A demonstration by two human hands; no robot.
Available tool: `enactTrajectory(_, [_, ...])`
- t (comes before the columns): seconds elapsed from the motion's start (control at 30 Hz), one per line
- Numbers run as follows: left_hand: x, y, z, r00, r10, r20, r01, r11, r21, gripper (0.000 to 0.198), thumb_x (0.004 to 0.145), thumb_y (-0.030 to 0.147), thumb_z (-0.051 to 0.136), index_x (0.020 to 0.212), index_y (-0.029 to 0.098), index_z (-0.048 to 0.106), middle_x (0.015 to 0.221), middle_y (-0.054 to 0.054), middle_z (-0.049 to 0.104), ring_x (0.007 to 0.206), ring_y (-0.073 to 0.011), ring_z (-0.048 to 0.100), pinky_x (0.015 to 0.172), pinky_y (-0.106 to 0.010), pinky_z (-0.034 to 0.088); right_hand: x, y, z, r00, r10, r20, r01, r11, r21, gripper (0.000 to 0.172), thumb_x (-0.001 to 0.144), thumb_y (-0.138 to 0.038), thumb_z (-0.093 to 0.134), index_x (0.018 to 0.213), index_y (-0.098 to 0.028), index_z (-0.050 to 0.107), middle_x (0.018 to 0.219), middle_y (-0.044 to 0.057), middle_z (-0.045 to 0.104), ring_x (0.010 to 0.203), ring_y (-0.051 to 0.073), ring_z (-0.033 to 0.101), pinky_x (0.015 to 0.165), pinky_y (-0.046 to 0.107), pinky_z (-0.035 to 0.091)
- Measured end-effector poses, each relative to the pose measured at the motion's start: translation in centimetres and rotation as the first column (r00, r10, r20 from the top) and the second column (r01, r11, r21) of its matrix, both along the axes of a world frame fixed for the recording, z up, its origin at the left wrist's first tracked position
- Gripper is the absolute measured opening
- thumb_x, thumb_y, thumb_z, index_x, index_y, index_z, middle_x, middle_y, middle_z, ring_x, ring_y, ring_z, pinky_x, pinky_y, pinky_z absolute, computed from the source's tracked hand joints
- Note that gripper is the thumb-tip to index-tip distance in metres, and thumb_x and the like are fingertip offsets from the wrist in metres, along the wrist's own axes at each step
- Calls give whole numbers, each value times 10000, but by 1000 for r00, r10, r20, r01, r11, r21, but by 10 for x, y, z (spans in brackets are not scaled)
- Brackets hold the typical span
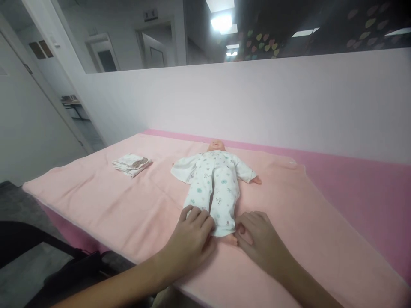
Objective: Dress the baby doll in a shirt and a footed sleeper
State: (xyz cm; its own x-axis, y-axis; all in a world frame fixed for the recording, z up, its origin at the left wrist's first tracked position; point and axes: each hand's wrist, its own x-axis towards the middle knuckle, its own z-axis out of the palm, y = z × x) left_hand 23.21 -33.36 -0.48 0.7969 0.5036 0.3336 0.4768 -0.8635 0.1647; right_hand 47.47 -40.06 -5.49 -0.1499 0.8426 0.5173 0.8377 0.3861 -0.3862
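Note:
A baby doll (216, 146) lies on its back, dressed in a white long-sleeved top (216, 160) and white pants (224, 194) with small green prints. My left hand (197, 226) is closed over the lower end of the left-hand pant leg, hiding that foot; its fingertips are partly hidden. At the outer edge of the other cuff, my right hand (257, 231) pinches with thumb and forefinger, close beside the bare doll foot (230, 239). A doll hand (257, 180) shows from the right sleeve, while the left sleeve lies wide and covers most of its hand.
A pink blanket (135, 205) covers the pink table (356, 188). Folded white cloth (132, 164) lies to the left of the doll. Behind stands a white wall (257, 102) with a window above it. A black chair (64, 265) is at lower left.

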Motion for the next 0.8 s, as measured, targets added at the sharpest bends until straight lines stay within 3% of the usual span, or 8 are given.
enactTrajectory(0.13, [2,-1,2,999,-10,32,9,1000,22,56,894,187,542,939,213,522,992,-59,597,949,-259,494,961,-468,358,-3,-1,4,1000,0,21,-1,999,38,233,867,-59,545,752,-206,405,705,-28,466,689,155,442,773,340,343])
enactTrajectory(0.33, [-4,-6,9,994,-80,78,76,996,56,90,852,179,546,918,213,496,978,-59,599,918,-250,494,938,-443,374,-4,-11,23,978,203,55,-209,967,148,293,784,-32,506,759,-222,284,707,-31,332,659,149,303,723,312,347])
enactTrajectory(0.63, [-11,-9,7,993,-108,40,105,992,65,118,789,201,573,864,215,482,932,-64,591,866,-248,482,895,-438,400,-7,-16,22,908,321,268,-378,904,199,219,723,-52,496,745,-229,369,700,-18,362,674,162,318,743,344,399])
enactTrajectory(0.8, [-17,-10,7,993,-115,14,115,993,22,169,758,191,590,901,220,503,1032,-80,621,919,-264,507,915,-452,409,-13,-21,28,880,388,273,-438,886,151,249,770,-38,513,737,-226,353,695,-18,373,668,159,334,705,330,383])
